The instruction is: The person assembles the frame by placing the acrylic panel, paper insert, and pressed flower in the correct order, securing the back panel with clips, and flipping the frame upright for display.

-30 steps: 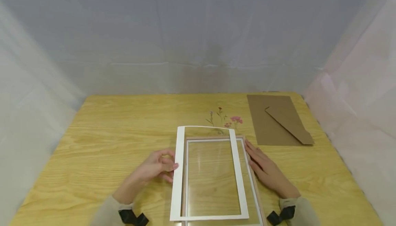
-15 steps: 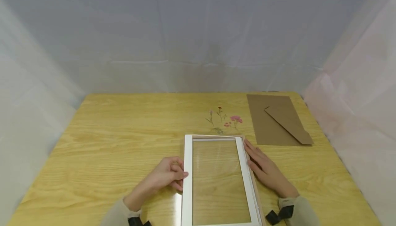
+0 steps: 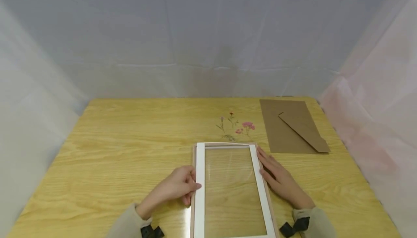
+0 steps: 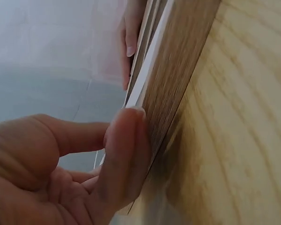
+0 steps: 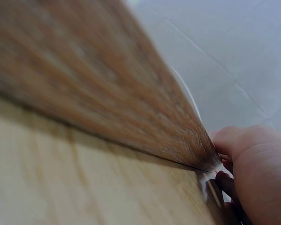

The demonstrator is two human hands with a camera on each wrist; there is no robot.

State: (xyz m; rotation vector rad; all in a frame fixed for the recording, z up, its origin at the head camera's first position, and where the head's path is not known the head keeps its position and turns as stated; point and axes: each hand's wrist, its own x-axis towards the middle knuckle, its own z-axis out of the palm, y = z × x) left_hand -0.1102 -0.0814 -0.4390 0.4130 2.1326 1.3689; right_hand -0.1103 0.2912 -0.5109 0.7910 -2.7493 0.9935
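i have the left grip [image 3: 179, 185] pinching the edge of a thin white rectangular border sheet [image 3: 200, 194], lying over a brown wood-grained rectangular frame [image 4: 178, 51] on the yellow wooden counter [image 3: 97, 165]; the right grip [image 3: 278, 178] is unclenched, fingers along the frame's side. the sheet's far strip bows, so uneven pushing could crease it. i see no brand or writing.

place: curtained-off work booth | pale sheeting [image 3: 208, 32] at back and both sides | wood-grain table [image 3: 130, 133]
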